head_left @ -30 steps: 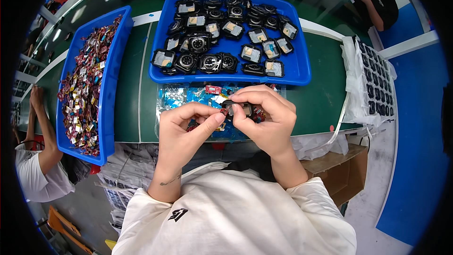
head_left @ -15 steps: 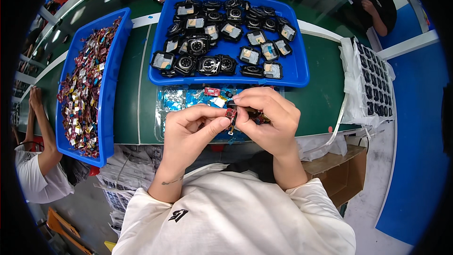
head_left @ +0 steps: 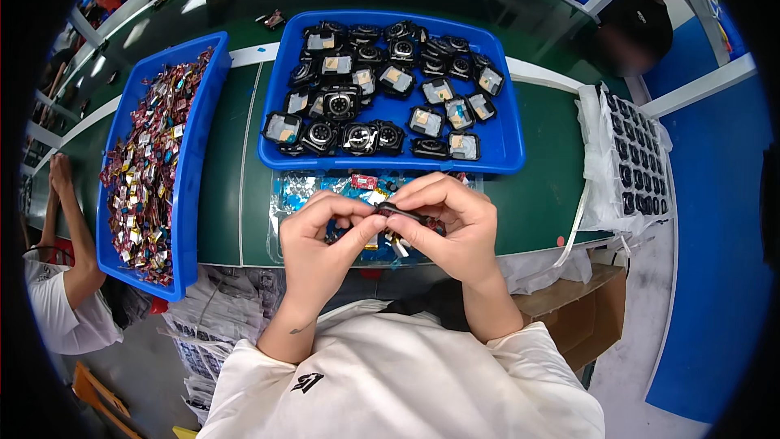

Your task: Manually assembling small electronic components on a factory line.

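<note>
My left hand [head_left: 329,232] and my right hand [head_left: 455,223] meet above the near edge of the green bench. Between them is a black watch case [head_left: 404,212], seen nearly edge-on. Right thumb and fingers grip the case along its side. At its left end my left thumb and forefinger are pinched together; what lies between those tips is too small to tell. Beneath both hands lies a clear plastic tray [head_left: 276,237] with blue film scraps, a red circuit board [head_left: 363,182] and other small parts, partly covered by my hands.
A blue bin [head_left: 390,163] of black watch cases stands just beyond my hands. At the left is a long blue bin [head_left: 186,252] heaped with small red boards. Gridded trays of black parts [head_left: 642,154] sit at right, above a cardboard box [head_left: 589,317]. Other people are around the bench.
The watch case has turned edge-on between my fingers. The small red board and its dangling connector, visible at my left fingertips before, are now out of sight. The view has shifted slightly.
</note>
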`<state>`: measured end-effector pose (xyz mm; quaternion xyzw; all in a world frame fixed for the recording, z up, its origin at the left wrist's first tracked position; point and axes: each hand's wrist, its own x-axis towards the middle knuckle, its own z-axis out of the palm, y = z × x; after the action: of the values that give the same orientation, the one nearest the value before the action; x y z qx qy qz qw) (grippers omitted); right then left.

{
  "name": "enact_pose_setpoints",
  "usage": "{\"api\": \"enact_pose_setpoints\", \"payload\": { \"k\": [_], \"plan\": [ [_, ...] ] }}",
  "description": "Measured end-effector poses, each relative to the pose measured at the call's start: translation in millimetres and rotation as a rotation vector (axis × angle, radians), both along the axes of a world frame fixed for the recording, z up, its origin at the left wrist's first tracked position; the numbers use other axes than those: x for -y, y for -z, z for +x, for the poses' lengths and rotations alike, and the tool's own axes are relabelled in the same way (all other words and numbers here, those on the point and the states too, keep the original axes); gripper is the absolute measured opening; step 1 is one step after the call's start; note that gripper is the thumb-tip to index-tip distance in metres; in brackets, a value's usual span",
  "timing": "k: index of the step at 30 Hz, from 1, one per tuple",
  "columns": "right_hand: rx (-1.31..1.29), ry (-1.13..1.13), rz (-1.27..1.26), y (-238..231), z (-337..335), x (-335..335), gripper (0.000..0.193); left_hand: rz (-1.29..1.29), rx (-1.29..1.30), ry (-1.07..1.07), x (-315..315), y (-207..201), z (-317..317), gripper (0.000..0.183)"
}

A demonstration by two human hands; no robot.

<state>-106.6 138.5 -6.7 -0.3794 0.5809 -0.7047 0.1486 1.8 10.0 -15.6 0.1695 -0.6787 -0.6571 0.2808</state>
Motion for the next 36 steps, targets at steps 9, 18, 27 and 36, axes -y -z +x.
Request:
{"api": "enact_pose_setpoints", "payload": {
  "k": [9, 18, 27, 36],
  "plan": [
    [-0.297, -0.033, 0.308, -45, -61, -16, 0.014, -0.149, 0.048, 0.069, 1, -9, 4, 0.015],
    [-0.181, 1.064, 0.411, 7, -327, -25, 0.033, -0.463, 0.105, -0.041, 4, -17, 9, 0.015],
    [-0.039, 1.307, 0.754, 48, -372, -43, 0.036, -0.915, 0.214, -0.203, 16, -5, 5, 0.017],
    [-0.030, 0.980, 0.488, 47, -349, -65, 0.036, -0.969, 0.308, -0.213, 20, 12, -14, 0.009]
  ]
}}
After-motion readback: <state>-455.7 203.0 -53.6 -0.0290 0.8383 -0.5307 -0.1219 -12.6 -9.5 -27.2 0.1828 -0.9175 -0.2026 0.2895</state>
